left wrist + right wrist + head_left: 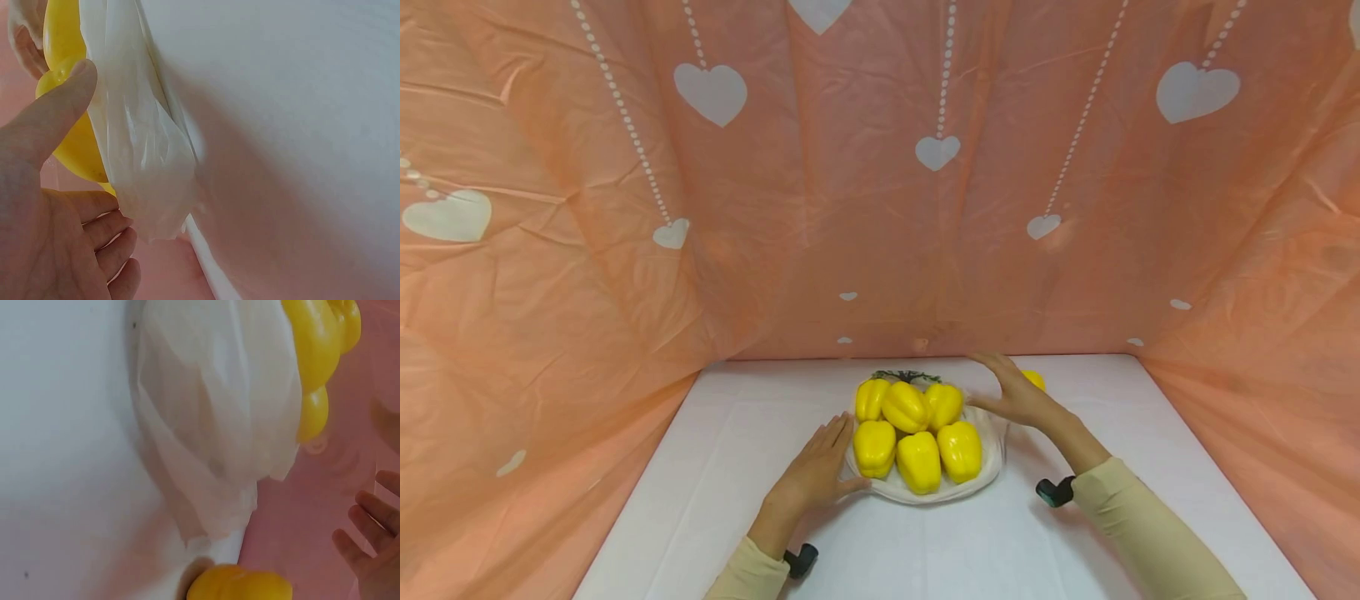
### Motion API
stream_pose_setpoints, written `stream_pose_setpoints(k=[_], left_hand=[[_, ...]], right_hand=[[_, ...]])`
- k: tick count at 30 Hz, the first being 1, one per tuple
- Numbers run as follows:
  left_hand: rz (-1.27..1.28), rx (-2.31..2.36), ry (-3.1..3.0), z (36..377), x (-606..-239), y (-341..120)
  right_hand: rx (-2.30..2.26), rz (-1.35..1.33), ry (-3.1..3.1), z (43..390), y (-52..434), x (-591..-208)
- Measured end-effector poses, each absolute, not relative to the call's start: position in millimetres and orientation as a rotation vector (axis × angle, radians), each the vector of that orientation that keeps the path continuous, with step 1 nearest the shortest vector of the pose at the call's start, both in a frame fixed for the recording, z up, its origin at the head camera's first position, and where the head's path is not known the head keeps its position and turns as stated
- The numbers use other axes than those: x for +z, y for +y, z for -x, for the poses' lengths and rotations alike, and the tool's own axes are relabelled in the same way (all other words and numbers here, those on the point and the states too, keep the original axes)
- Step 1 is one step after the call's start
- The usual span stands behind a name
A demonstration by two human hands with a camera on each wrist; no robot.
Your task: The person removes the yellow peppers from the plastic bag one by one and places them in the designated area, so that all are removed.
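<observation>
Yellow peppers [917,429] fill a white bag [988,467]; left hand [816,471] rests flat against it, right hand [1015,392] hovers open over a stray pepper [1034,379].

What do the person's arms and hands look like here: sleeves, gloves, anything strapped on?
Both arms wear long, plain cream-beige sleeves, the left sleeve and right sleeve ending at the wrists. The left hand and right hand are bare: no gloves, and no rings or watch that I can make out. A small black and teal device sits at each wrist, left and right.
</observation>
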State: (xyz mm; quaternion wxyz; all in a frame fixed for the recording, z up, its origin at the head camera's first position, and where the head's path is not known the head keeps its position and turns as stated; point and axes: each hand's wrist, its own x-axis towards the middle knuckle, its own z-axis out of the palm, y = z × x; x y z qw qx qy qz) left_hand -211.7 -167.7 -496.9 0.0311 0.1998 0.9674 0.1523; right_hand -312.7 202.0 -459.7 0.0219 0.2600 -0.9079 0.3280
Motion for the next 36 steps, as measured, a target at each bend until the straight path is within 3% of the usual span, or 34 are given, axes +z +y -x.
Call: stream_pose_setpoints(k=[36], left_hand=[[-0.593, 0.473, 2.958, 213.8, -498.5, -166.9]], right_hand=[[0.989, -1.157, -3.02, 322.0, 134.4, -467.3]])
